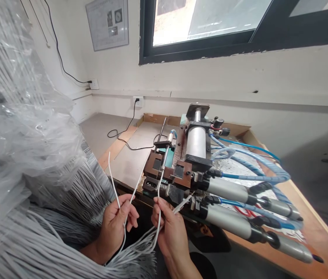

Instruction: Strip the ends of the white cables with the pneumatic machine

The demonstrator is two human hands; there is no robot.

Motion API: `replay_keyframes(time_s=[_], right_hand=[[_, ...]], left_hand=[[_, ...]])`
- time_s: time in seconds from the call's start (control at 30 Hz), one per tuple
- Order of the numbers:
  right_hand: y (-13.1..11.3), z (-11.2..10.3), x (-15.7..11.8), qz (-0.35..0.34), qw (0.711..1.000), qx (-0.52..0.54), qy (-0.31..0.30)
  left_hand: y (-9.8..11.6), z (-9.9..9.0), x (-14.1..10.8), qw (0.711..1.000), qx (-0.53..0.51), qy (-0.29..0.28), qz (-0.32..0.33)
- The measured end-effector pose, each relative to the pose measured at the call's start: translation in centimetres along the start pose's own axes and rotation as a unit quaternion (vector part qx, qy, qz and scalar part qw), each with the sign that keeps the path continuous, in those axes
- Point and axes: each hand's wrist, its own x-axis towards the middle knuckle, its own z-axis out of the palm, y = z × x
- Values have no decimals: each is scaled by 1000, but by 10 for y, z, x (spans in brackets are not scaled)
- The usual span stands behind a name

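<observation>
My left hand (116, 223) pinches white cables (112, 174) between thumb and fingers; two thin lengths stick up from it, one with its free end raised. Close to the front of a pneumatic machine (183, 170), my right hand (171, 226) is closed on another white cable (159, 190). That cable runs up from the fingertips to the machine's brown jaw blocks; whether its tip is inside them I cannot tell. Beside the right hand, more white cable ends (183, 203) point toward the machine. Below both hands the cables loop down into a large bundle (135, 252).
Plastic-wrapped grey-white cable bundles (36, 131) fill the left side. Silver air cylinders (230, 223) and blue hoses (251, 176) extend right across the wooden-edged bench (321, 248). A black power cord (130, 124) runs to a wall socket (138, 101) under the window.
</observation>
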Motion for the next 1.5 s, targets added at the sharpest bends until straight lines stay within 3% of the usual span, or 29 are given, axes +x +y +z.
replay_keyframes(time_s=[0.2, 0.3, 0.47, 0.6, 0.9, 1.2, 1.3, 1.4, 1.5], right_hand=[[2, 2, -1, 21, 999, 3, -43], [3, 4, -5, 15, 996, -45, -76], [7, -1, -13, -97, 984, -144, -30], [8, -9, -15, -137, 979, -149, 2], [0, 0, -17, -35, 997, -65, 36], [-3, 2, -12, -2, 999, -24, 27], [-2, 3, -12, 12, 1000, -25, -5], [-3, 4, -14, 34, 995, -50, -80], [-2, 3, -17, 2, 989, -108, -97]], left_hand=[[-8, -3, -7, 998, 41, -44, 1], [-10, -2, -12, 994, 73, -81, -13], [-4, 0, -15, 973, 170, -155, -13], [1, -2, -14, 955, 246, -160, 42], [0, -11, -14, 929, 322, -152, 103], [9, -8, -15, 891, 367, -225, 143], [8, -9, -16, 868, 398, -258, 148], [6, -8, -17, 840, 433, -292, 149], [5, -6, -19, 810, 464, -335, 129]])
